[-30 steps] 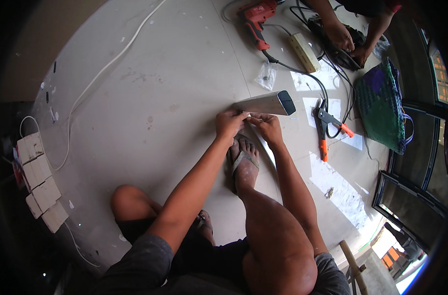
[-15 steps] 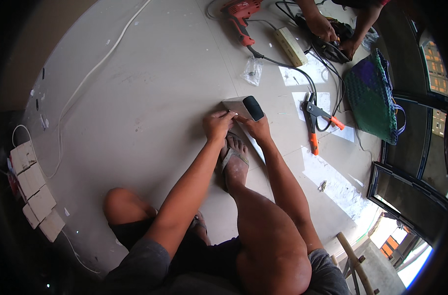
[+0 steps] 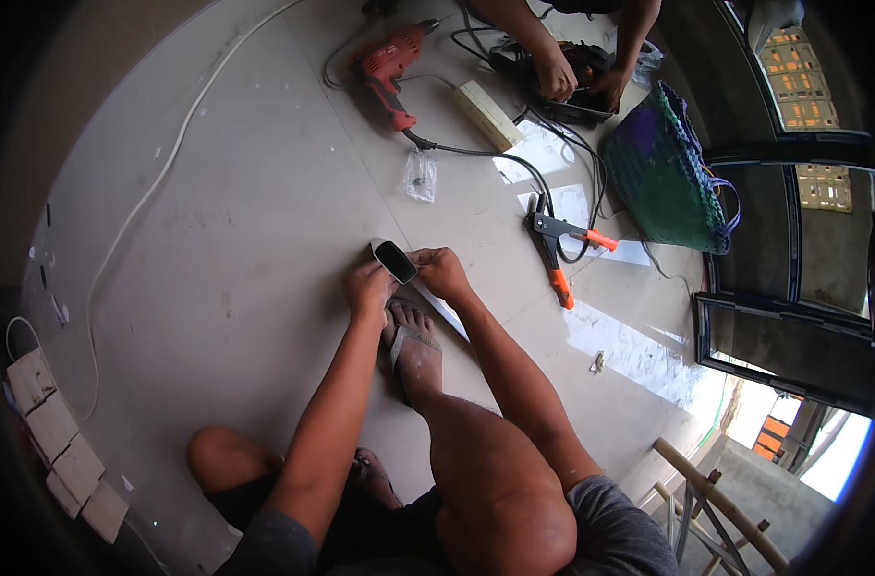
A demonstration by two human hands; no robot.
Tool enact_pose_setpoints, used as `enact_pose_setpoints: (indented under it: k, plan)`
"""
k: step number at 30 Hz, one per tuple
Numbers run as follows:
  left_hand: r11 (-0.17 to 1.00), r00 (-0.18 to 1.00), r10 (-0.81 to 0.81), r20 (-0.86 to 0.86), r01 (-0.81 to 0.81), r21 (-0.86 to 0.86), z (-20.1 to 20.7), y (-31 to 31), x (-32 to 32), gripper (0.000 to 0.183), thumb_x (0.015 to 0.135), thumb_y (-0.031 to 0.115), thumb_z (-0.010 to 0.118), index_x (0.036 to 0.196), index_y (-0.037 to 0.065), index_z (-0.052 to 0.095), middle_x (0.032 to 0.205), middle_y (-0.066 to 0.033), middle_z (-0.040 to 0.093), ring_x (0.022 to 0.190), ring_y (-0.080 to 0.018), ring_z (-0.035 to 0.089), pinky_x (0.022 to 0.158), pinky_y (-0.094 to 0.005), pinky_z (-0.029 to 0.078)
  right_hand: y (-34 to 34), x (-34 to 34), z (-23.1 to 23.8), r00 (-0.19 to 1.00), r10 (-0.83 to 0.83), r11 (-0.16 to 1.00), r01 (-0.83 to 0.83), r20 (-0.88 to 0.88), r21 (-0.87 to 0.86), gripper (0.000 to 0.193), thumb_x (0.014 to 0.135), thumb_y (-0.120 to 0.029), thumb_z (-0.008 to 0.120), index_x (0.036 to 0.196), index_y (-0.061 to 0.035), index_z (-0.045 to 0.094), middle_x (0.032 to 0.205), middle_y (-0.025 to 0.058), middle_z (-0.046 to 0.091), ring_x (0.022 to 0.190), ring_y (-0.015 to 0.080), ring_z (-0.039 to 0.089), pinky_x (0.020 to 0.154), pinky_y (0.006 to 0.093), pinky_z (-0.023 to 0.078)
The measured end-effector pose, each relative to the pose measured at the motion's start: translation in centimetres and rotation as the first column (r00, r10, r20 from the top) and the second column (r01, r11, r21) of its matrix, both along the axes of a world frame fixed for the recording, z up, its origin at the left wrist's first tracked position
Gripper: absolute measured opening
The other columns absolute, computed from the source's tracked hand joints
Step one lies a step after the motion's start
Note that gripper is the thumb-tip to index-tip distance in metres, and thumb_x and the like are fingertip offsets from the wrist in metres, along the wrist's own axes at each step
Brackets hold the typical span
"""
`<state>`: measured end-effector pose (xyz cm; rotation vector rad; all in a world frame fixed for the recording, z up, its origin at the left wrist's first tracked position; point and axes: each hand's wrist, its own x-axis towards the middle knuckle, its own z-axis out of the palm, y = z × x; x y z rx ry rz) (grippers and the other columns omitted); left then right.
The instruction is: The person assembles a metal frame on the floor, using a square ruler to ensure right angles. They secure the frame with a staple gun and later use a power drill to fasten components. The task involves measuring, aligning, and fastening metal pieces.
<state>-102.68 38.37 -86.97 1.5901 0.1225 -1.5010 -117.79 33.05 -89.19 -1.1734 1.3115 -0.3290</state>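
A person sits on a pale tiled floor [image 3: 217,221], seen from above, with both forearms reaching forward. The left hand [image 3: 368,288] and right hand [image 3: 442,272] meet just above the person's sandalled foot [image 3: 413,348]. Between them they hold a short metal tube [image 3: 394,260], rectangular in section, tipped up so its dark open end faces the camera. The fingers of both hands are curled closed around it, the left on its left side and the right on its right. The tube is just above the floor, right in front of the toes.

Farther out on the floor, a small clear plastic bag [image 3: 420,176] lies beyond the hands. A red power drill [image 3: 389,67] lies near the top, its black cord trailing to the right. Just beside it is a cream power strip [image 3: 487,113]. To the right of the hands lies a riveter [image 3: 558,248] with orange grips, on a patch of sunlight. A green woven bag [image 3: 663,178] stands further right.

At the top edge, another person's hands [image 3: 572,77] work on a dark object. A white cable [image 3: 159,182] curves across the floor at left, and pale blocks [image 3: 58,442] sit at the lower left.
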Motion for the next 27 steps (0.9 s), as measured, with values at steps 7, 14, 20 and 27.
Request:
enact_pose_setpoints:
  k: [7, 14, 20, 27]
  plan:
    - [1.0, 0.972, 0.001, 0.237, -0.002, 0.003, -1.5, 0.6, -1.6, 0.035, 0.091, 0.009, 0.078, 0.119, -0.009, 0.073, 0.098, -0.0118, 0.077, 0.083, -0.0184, 0.075, 0.07, -0.0313, 0.062, -0.8, 0.1, 2.2, 0.999, 0.05, 0.996, -0.049, -0.009, 0.077, 0.025, 0.091, -0.018, 0.081, 0.109, -0.0012, 0.082, 0.094, 0.0082, 0.082, 0.083, 0.0111, 0.071, 0.082, 0.0298, 0.057]
    - [0.996, 0.963, -0.083, 0.258, 0.075, 0.04, -1.4, 0.7, -1.9, 0.035, 0.088, 0.011, 0.078, 0.117, -0.009, 0.075, 0.094, -0.0102, 0.079, 0.083, -0.0156, 0.075, 0.074, -0.0292, 0.06, -1.9, -1.3, 2.7, 0.977, 0.212, 0.977, -0.212, -0.027, 0.002, 0.031, 0.091, -0.017, 0.08, 0.115, 0.0015, 0.079, 0.106, 0.0127, 0.08, 0.09, 0.0148, 0.073, 0.085, 0.0305, 0.057]
    - [0.99, 0.842, -0.05, 0.537, 0.113, -0.085, -4.4, 2.5, -2.7, 0.043, 0.095, 0.021, 0.078, 0.122, -0.012, 0.071, 0.111, -0.0249, 0.078, 0.103, -0.0281, 0.078, 0.09, -0.0349, 0.06, -12.0, 3.0, 5.7, 0.969, -0.045, 0.947, -0.036, -0.243, -0.32, 0.045, 0.087, -0.028, 0.082, 0.116, 0.0053, 0.075, 0.107, 0.0219, 0.078, 0.098, 0.0303, 0.076, 0.088, 0.0371, 0.057]
    - [0.987, 0.835, -0.114, 0.539, 0.156, -0.033, 0.3, 1.6, -3.3, 0.036, 0.096, 0.008, 0.074, 0.124, -0.014, 0.068, 0.113, -0.0235, 0.077, 0.105, -0.0243, 0.077, 0.091, -0.0313, 0.06, -25.6, 15.0, 4.1, 0.761, -0.127, 0.799, -0.301, -0.636, -0.52, 0.131, 0.073, -0.06, 0.088, 0.165, -0.004, 0.013, 0.14, 0.034, 0.054, 0.132, 0.0478, 0.055, 0.11, 0.0496, 0.047]
